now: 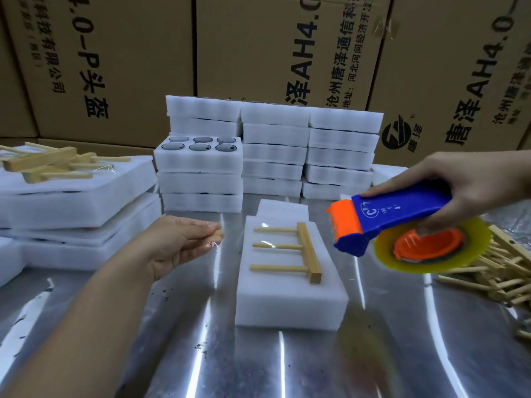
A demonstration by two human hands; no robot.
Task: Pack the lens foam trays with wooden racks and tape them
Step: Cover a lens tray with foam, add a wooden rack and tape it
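Note:
A white foam tray stack (290, 300) stands on the metal table in front of me. A three-pronged wooden rack (301, 251) lies flat on top of it. My right hand (465, 182) grips a blue and orange tape dispenser (393, 222) with a roll of clear tape (431, 254), held above the tray's right side. My left hand (178, 242) hovers left of the tray and pinches the free end of clear tape (215, 234) between thumb and fingers. The strip stretches across above the rack, barely visible.
Piles of foam trays (273, 150) stand at the back, one open tray showing lenses (201, 143). Taped packs with racks (66, 182) are stacked at left. Loose wooden racks (497, 274) lie heaped at right. Cardboard boxes (258, 47) wall the rear.

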